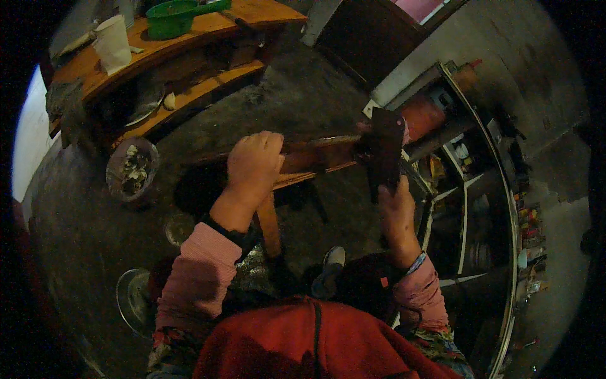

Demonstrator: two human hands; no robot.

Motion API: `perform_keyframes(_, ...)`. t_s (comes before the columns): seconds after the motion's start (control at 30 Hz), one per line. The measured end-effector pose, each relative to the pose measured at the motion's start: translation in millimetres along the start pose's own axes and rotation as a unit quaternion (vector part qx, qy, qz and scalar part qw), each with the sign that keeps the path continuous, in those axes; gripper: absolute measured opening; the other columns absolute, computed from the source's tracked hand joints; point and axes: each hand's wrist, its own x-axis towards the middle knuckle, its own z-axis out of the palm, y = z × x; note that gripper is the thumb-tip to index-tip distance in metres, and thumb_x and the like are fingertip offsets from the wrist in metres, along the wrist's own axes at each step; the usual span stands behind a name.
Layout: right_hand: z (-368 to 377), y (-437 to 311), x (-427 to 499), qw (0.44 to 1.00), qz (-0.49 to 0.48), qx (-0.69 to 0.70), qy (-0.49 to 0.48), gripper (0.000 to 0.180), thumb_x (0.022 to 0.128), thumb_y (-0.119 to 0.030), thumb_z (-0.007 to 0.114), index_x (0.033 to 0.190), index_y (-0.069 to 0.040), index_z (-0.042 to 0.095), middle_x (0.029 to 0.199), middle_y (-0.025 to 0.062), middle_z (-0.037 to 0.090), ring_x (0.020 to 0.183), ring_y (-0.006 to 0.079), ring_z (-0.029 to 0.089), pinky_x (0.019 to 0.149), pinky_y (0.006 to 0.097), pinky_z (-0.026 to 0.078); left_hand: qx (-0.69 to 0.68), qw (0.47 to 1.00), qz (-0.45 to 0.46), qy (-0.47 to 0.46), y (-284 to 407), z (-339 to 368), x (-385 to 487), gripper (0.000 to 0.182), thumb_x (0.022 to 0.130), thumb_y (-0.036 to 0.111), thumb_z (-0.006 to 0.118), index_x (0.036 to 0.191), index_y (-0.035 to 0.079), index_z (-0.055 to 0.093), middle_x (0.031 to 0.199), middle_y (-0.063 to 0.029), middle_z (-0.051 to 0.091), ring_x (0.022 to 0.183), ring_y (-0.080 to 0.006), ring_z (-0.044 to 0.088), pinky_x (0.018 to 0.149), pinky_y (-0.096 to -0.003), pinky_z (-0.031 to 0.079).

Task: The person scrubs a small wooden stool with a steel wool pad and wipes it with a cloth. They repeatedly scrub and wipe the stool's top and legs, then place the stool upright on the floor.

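Note:
My right hand (398, 213) grips the lower end of a broad, dark, flat tool (386, 147), which looks like a cleaver. It is held up near the far right end of a narrow wooden bench (326, 154). My left hand (255, 158) is curled over the bench's left part, knuckles up. Its fingertips and whatever lies under them are hidden. One wooden leg (269, 222) of the bench slants down below my left wrist.
A wooden table (265, 16) at upper left bears a green plastic pot (170, 21) and a white jug (113, 45). On the left stand a bowl (142, 147) with pale pieces and a metal basin (120, 298). A compartmented cabinet (509, 227) lines the right. My shoe (335, 256) is below.

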Motion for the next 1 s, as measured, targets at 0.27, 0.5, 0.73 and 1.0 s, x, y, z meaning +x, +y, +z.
perform_keyframes(0.27,12.8,10.3,-3.4,0.998,-0.005,-0.036,0.044,0.035,0.090,-0.003,0.057,0.123,-0.002,0.044,0.105,0.0239,0.063,0.096,0.0335,0.064,0.080,0.0392,0.049,-0.005,0.999,0.016,0.028,-2.0,0.1,-2.4,0.035,0.073,0.012,0.069,0.107,0.007,0.061,0.102,-0.0116,0.063,0.098,-0.0328,0.059,0.084,-0.0431,0.049)
perform_keyframes(0.5,-44.7,25.5,42.6,0.995,-0.079,0.042,0.045,0.037,0.089,0.001,0.056,0.126,-0.003,0.049,0.103,0.0107,0.063,0.090,0.0229,0.061,0.079,0.0350,0.049,-0.005,1.000,0.012,0.029,-0.3,3.1,-1.8,0.036,0.071,0.011,0.069,0.106,0.007,0.060,0.102,-0.0118,0.063,0.097,-0.0324,0.060,0.084,-0.0427,0.049)
perform_keyframes(0.73,-78.8,-7.2,78.9,0.948,-0.274,-0.108,-0.122,0.037,0.090,0.001,0.052,0.126,0.000,0.046,0.099,0.0105,0.062,0.090,0.0223,0.060,0.079,0.0327,0.049,0.010,0.999,0.021,0.032,-2.4,5.1,-1.4,0.035,0.071,0.011,0.071,0.105,0.007,0.060,0.102,-0.0113,0.063,0.096,-0.0314,0.061,0.084,-0.0423,0.049)
perform_keyframes(1.0,-78.4,-91.3,62.8,0.967,0.054,-0.027,-0.247,0.039,0.089,0.001,0.051,0.128,-0.003,0.047,0.096,0.0084,0.062,0.075,0.0148,0.059,0.063,0.0280,0.048,-0.010,0.999,0.024,0.029,-2.9,4.5,-0.7,0.037,0.072,0.013,0.072,0.106,0.008,0.059,0.102,-0.0112,0.064,0.095,-0.0317,0.061,0.083,-0.0422,0.050)
